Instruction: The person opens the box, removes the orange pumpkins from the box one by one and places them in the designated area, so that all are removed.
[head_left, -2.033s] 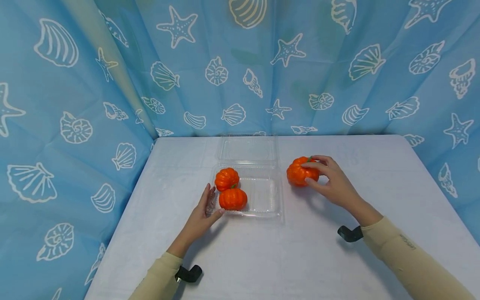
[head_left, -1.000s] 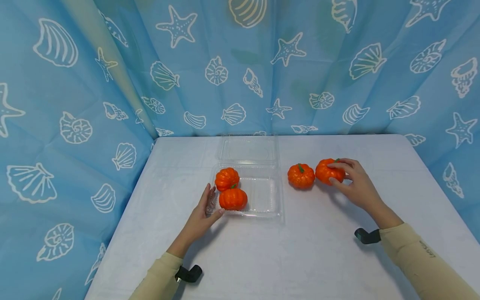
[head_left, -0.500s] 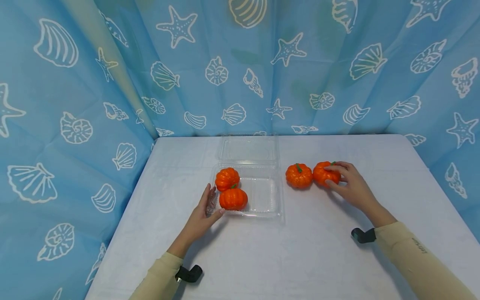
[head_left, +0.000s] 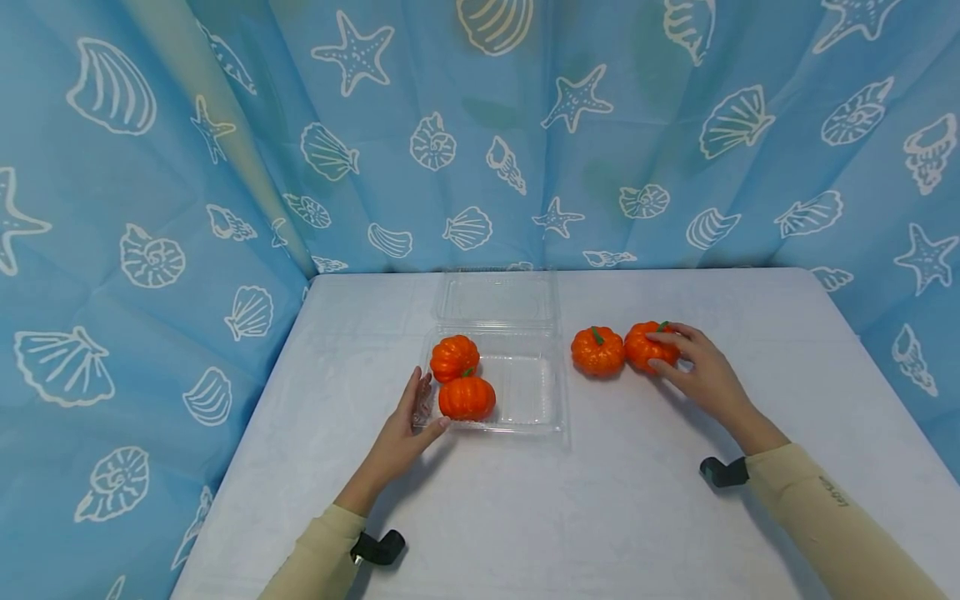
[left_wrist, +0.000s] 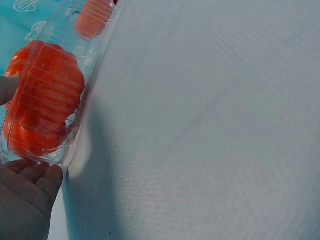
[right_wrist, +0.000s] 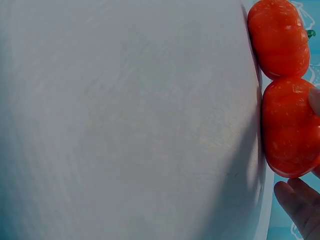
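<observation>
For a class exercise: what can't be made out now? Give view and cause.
Head: right side of the rightmost pumpkin, behind the right hand.
Head: lettering on the right sleeve, too small to read.
Left wrist: far end of the clear container, cut by top edge.
Right wrist: rest of the right hand, cut by right edge.

A blue curtain [head_left: 510,100] printed with white shells [head_left: 468,230] and starfish [head_left: 577,99] hangs behind a white-covered table [head_left: 555,508].
</observation>
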